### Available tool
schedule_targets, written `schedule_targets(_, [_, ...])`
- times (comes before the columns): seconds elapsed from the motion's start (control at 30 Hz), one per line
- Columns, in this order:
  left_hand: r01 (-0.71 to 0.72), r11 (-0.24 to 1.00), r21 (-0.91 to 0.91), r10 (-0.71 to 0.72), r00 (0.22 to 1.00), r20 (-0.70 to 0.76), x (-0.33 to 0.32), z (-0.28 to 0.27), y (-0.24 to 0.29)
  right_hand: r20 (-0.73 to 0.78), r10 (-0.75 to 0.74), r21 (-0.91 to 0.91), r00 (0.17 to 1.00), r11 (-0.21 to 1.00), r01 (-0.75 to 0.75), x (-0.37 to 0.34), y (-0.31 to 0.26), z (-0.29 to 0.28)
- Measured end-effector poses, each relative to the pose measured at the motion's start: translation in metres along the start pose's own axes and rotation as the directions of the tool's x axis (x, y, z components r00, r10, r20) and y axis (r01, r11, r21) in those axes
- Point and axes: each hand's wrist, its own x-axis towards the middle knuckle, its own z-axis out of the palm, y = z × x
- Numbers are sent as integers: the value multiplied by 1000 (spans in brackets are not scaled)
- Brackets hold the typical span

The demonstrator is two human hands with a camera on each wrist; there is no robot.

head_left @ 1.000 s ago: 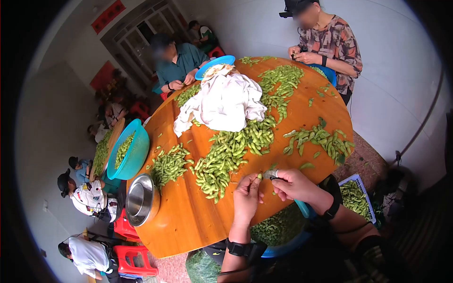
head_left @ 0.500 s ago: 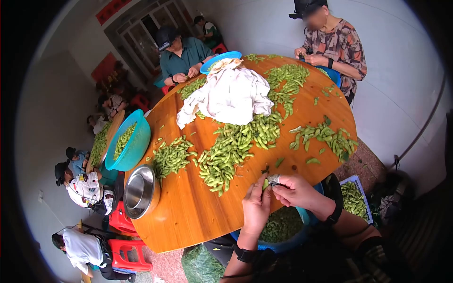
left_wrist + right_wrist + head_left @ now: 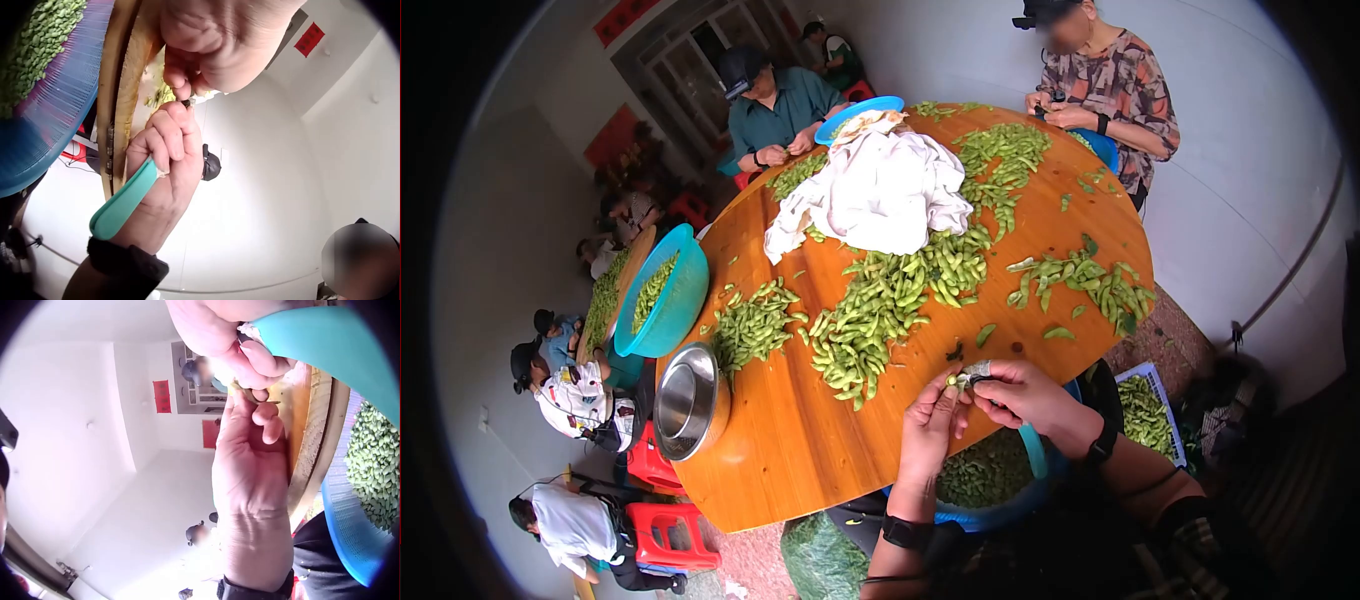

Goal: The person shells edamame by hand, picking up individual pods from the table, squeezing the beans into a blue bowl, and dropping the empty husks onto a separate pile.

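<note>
Over the table's near edge, my left hand [image 3: 928, 435] pinches a small green pod [image 3: 952, 381] between thumb and finger. Close against it, my right hand [image 3: 1028, 400] has its fingers curled round a tool with a teal handle [image 3: 1034, 450]; something whitish wraps the fingertips there. The left wrist view shows the teal handle [image 3: 125, 200] sticking out from the right hand's [image 3: 172, 147] curled fingers, with the left hand [image 3: 228, 44] meeting it from above. In the right wrist view the left hand [image 3: 253, 481] reaches up to the right hand's fingertips; the tool's working end is mostly hidden.
Pod piles [image 3: 865, 340] lie across the wooden table [image 3: 820, 460], around a white cloth [image 3: 880, 195]. A steel bowl [image 3: 685, 400] and teal basin [image 3: 665, 290] stand left. Shelled beans fill a blue basket [image 3: 344, 531] below the hands. Two people sit across the table.
Both hands have stayed close together, shifting slightly with the camera's view. The left hand's fingers have changed their hold around the pod.
</note>
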Motion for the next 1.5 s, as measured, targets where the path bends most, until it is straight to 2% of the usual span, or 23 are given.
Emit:
schedule_targets(0.03, [39, 995, -88, -36, 999, 34, 1, -3, 1, 15, 6, 3, 1000, 1000, -6, 1, -1, -1])
schedule_targets(0.17, [91, 981, -170, -88, 996, 26, 2, -3, 8, 0, 10, 21, 1000, 1000, -10, 2, -4, 5])
schedule_targets(0.27, [98, 971, -220, -91, 995, 42, 4, -4, 9, -23, -17, -77, 1000, 997, 16, 2, 6, 8])
schedule_targets(0.33, [135, 985, -104, -134, 991, 16, 4, -1, 11, -116, -235, -404, 965, 899, 170, 2, 9, 15])
schedule_targets(0.37, [131, 985, -109, -131, 991, 10, 4, -1, 9, -109, -231, -407, 967, 898, 169, 3, 8, 18])
schedule_targets(0.43, [146, 982, -124, -142, 989, 33, 4, -3, 4, -32, -354, -406, 935, 859, 311, 0, 4, 24])
schedule_targets(0.53, [138, 973, -185, -127, 989, 69, 5, -9, 3, 11, -380, -503, 925, 797, 333, -5, -2, 27])
schedule_targets(0.63, [137, 960, -244, -112, 987, 115, 7, -18, -4, -44, -322, -419, 946, 866, 275, -8, -2, 35])
schedule_targets(0.77, [157, 916, -369, -123, 986, 115, 6, -15, 7, -66, -341, -409, 938, 867, 286, -4, 2, 34])
schedule_targets(0.83, [182, 905, -385, -169, 983, 67, 4, -11, 12, -138, -231, -292, 963, 939, 183, -1, 8, 28])
schedule_targets(0.87, [183, 905, -385, -169, 983, 69, 2, -9, 14, -199, -232, -206, 952, 960, 191, -4, 5, 26])
schedule_targets(0.9, [200, 918, -342, -184, 980, 79, -2, -7, 15, -260, -228, -118, 938, 972, 204, -5, -3, 25])
schedule_targets(0.97, [219, 929, -297, -200, 975, 92, -16, -5, 15, -358, -261, -114, 897, 965, 236, -5, -16, 6])
schedule_targets(1.03, [125, 982, 138, -142, 983, 116, -40, -5, 12, -461, -282, -140, 841, 960, 244, -4, -26, -22])
schedule_targets(1.07, [128, 981, 143, -146, 982, 123, -50, -4, 13, -501, -290, -192, 815, 956, 221, -4, -30, -38])
schedule_targets(1.13, [11, 866, 500, -82, 989, 121, -65, 1, 21, -545, -338, -328, 767, 928, 175, -5, -31, -70])
schedule_targets(1.17, [8, 864, 504, -83, 989, 126, -67, 4, 29, -549, -340, -326, 763, 928, 179, -6, -29, -75])
schedule_targets(1.23, [-167, 507, 846, -4, 981, 196, -67, 10, 46, -535, -334, -375, 776, 917, 136, -10, -29, -78])
schedule_targets(1.3, [-130, 506, 853, 24, 990, 137, -48, 25, 54, -529, -320, -356, 786, 924, 137, -10, -20, -74])
schedule_targets(1.37, [-89, 410, 908, 231, 973, -9, -21, 40, 54, -525, -291, -344, 800, 932, 113, -8, -15, -69])
schedule_targets(1.4, [-91, 408, 909, 232, 973, -6, -6, 41, 40, -512, -313, -347, 800, 927, 141, -8, -13, -74])
schedule_targets(1.47, [-36, 29, 999, 502, 864, 17, 29, 35, 4, -511, -308, -321, 803, 934, 155, -10, -12, -75])
schedule_targets(1.5, [-37, 27, 999, 505, 863, 18, 38, 37, -1, -508, -300, -294, 807, 941, 165, -10, -11, -75])
